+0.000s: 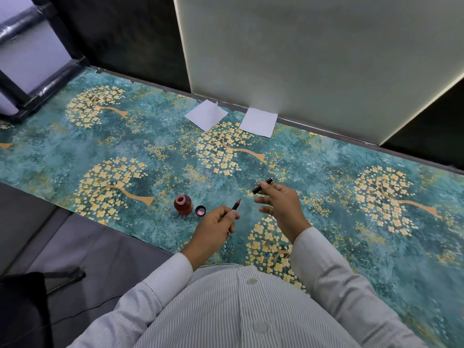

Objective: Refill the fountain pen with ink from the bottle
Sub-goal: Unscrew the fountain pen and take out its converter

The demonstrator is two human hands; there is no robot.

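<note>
An open bottle of red ink (183, 204) stands on the teal flowered table cover (150, 151), with its black cap (200, 211) lying just to its right. My left hand (216, 227) grips the front part of the fountain pen (236, 205), whose red-stained tip points up and away, right of the cap. My right hand (278, 202) pinches the black pen barrel (262, 185) between thumb and forefinger, while its other fingers spread loosely. The two pen parts are apart.
Two white paper tissues (206, 115) (258, 122) lie at the table's far edge, under a pale panel (301, 59). A black frame (45, 79) stands at the far left. A dark chair (22, 310) and grey floor lie at the near left.
</note>
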